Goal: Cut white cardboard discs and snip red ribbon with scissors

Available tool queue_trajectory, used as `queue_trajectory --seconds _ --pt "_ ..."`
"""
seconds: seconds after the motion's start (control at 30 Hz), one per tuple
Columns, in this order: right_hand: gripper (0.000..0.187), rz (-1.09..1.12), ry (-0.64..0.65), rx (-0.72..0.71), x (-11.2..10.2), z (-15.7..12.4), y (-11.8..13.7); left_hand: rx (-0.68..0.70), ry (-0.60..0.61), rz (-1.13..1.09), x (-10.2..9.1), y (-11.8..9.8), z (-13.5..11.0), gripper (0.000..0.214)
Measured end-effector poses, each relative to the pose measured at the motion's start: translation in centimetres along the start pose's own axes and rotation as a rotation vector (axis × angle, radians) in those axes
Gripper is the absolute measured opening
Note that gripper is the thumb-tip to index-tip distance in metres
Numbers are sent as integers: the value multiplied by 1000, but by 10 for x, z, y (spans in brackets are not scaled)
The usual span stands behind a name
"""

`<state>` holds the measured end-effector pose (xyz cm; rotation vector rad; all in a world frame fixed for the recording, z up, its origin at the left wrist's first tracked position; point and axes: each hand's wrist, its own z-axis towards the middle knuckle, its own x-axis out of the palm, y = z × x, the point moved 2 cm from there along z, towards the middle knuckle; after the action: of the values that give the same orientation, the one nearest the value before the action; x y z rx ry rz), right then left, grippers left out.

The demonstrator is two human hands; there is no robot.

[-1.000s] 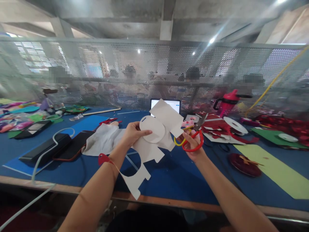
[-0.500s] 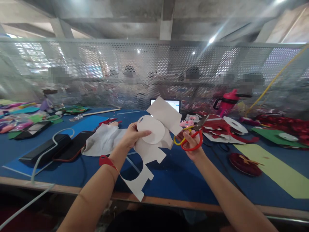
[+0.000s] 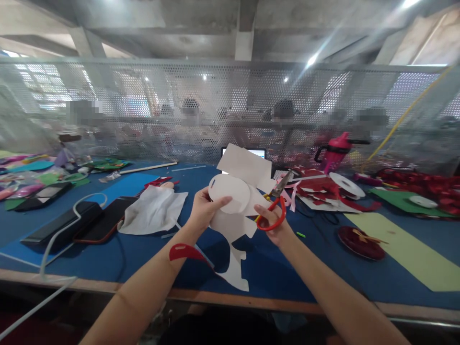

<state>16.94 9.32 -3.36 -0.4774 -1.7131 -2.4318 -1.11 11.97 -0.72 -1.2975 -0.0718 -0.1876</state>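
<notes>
My left hand (image 3: 203,211) pinches a white oval card (image 3: 232,187) with a small slot, its thumb flat on the front. Behind the oval, in the same grip, is a cut-up white sheet (image 3: 247,170). Its notched lower part hangs down, and a curled end (image 3: 187,251) shows a red reverse side over my left forearm. In my right hand (image 3: 275,235) are scissors (image 3: 282,208) with red and yellow handles, blades pointing up and away. The fingertips of that hand meet the sheet's right edge.
On the blue table (image 3: 305,268) lie a white cloth (image 3: 154,211), a phone (image 3: 106,220) and a black case (image 3: 61,223) at left. Red scraps (image 3: 312,179), a dark red round piece (image 3: 359,243) and a yellow sheet (image 3: 402,249) are at right. A pink bottle (image 3: 336,151) stands behind.
My right hand has moved left with the scissors, up to the white sheet. The sheet has turned, and its hanging strip has swung to the right.
</notes>
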Motion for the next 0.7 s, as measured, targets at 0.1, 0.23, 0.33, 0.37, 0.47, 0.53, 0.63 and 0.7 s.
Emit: queue_trajectory --seconds 0.1,0.23,0.33,0.37,0.47,0.53,0.63,0.7 --pt "31 75 -5 126 7 -3 -1 25 5 50 2 1 -2 37" --pt "35 154 -6 149 14 -4 4 30 22 127 2 -3 -1 42" --pt "41 194 -24 161 18 -5 10 19 39 150 3 -5 -1 42" --pt "43 202 -41 165 19 -5 11 15 42 148 3 -5 -2 42" --pt "45 198 -61 152 19 -4 12 -5 50 175 1 -8 -1 41" --pt "43 171 -40 117 18 -2 11 -14 72 276 -5 -14 1 39" --pt "44 120 -23 57 15 1 8 65 115 478 -17 -31 9 31" --pt "45 73 -14 46 14 3 7 122 155 465 -24 -41 14 28"
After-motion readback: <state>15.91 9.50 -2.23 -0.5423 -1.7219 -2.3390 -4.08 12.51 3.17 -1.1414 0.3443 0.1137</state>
